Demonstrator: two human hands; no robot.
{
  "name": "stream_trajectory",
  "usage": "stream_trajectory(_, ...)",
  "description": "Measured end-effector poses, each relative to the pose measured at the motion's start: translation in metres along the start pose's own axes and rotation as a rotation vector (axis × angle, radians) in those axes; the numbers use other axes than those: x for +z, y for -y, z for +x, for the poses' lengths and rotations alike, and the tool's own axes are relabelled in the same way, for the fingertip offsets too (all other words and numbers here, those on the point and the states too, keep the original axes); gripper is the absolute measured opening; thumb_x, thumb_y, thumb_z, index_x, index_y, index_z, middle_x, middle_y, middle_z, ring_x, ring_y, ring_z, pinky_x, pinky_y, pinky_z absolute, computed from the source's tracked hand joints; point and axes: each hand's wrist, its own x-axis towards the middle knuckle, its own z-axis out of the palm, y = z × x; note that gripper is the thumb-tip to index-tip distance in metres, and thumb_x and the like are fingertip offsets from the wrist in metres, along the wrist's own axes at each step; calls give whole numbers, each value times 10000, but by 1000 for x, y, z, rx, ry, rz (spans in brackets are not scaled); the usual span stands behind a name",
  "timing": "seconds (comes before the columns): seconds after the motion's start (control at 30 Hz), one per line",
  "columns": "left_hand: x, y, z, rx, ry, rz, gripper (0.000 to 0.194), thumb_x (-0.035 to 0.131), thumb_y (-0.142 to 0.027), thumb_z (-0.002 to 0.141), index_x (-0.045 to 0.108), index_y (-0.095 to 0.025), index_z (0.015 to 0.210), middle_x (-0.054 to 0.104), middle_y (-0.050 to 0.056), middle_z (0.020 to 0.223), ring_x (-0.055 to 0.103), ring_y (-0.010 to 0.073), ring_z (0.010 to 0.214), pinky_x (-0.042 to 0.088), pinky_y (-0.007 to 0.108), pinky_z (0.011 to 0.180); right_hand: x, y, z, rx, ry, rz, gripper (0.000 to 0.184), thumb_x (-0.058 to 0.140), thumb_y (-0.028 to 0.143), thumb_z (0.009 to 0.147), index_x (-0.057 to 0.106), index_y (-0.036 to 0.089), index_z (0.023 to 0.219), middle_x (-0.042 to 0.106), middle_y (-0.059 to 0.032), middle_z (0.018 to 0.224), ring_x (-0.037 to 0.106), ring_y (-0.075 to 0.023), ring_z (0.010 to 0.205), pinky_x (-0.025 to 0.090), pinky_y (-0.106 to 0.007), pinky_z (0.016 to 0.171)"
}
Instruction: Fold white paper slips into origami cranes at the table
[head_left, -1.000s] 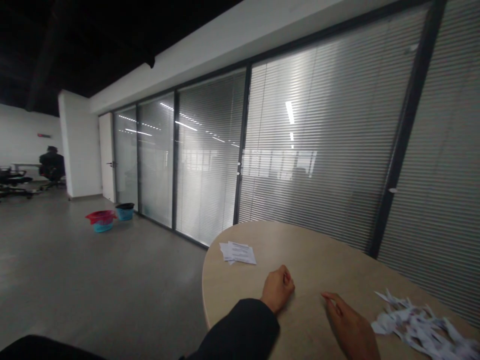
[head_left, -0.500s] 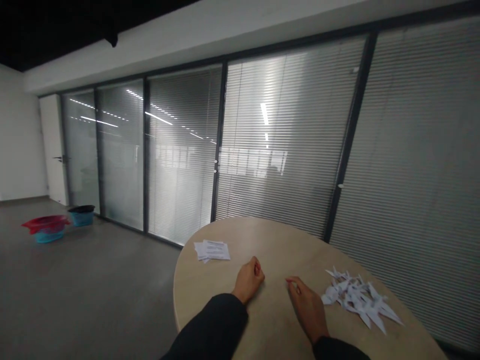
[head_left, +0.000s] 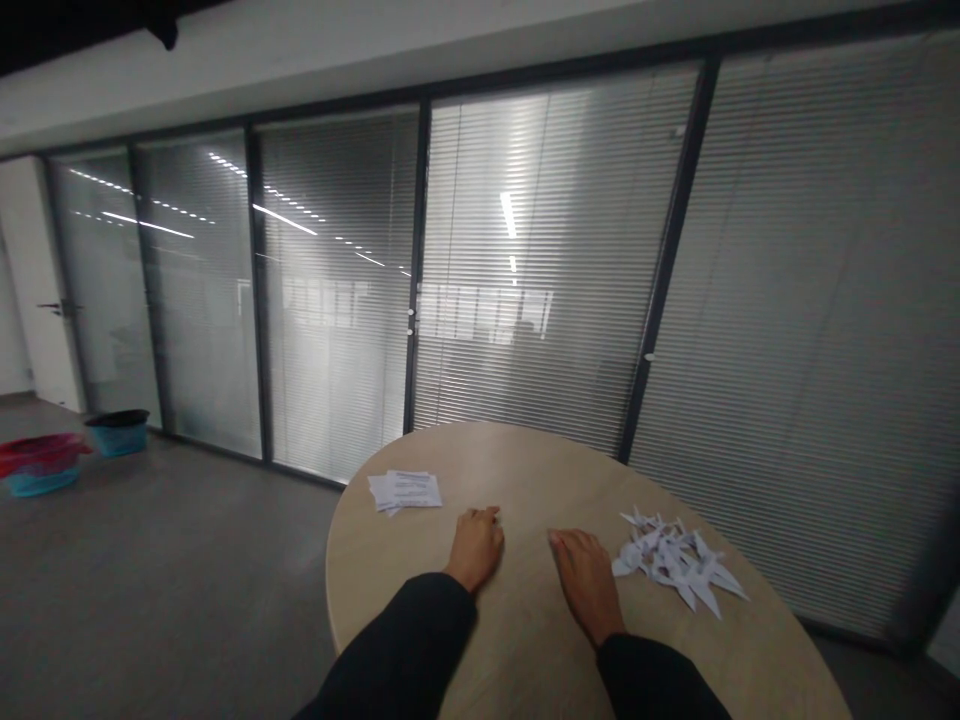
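My left hand (head_left: 476, 548) rests palm down on the round wooden table (head_left: 525, 655), its fingers loosely stretched and holding nothing visible. Across a short gap lies my right hand (head_left: 587, 580), also palm down with its fingers extended and nothing seen in them. A heap of folded white paper cranes (head_left: 679, 565) sits just to the right of my right hand. Beyond my left hand, to the left, is a small stack of printed paper sheets (head_left: 411, 489). Both palms are hidden from view.
A glass partition with blinds (head_left: 540, 240) stands behind the table. On the floor at far left are a blue bin with a red liner (head_left: 45, 465) and another with a black liner (head_left: 120, 435). A white door (head_left: 45, 290) is at the left.
Both hands have turned from loosely curled, thumb side up, to palm down with fingers stretched. The view has swung slightly right. The cranes and sheets stay on the table.
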Motion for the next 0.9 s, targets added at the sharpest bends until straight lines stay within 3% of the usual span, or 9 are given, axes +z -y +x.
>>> stream_trajectory(0.13,5,4,-1,31,-2,127,458,364,-310,877,458,-199,1310,532,75,1296,378,249,1256,223,416,1072,9,-5,-2,-5,106,-36,498,186,335,947,594,147,1162,596,-101,1206,482,-232,1167,305,-396,1023)
stream_trajectory(0.27,11,8,-2,14,51,236,497,320,-428,891,383,-275,1360,424,55,1400,245,285,1342,130,511,1090,17,-7,-6,41,206,-122,463,233,356,941,469,205,1311,475,-53,1363,353,-255,1295,238,-445,1063)
stream_trajectory(0.53,13,10,-5,38,132,279,545,238,-521,886,341,-315,1379,351,73,1446,164,319,1368,99,552,1075,17,-3,-9,101,354,-194,477,274,434,934,336,291,1385,331,-22,1458,234,-284,1355,178,-493,1077)
stream_trajectory(0.9,9,7,-8,12,229,296,618,198,-610,855,268,-339,1406,233,71,1496,42,331,1383,10,578,1061,13,4,-8,122,446,-195,509,274,506,920,300,322,1394,292,-34,1475,200,-289,1366,130,-509,1082)
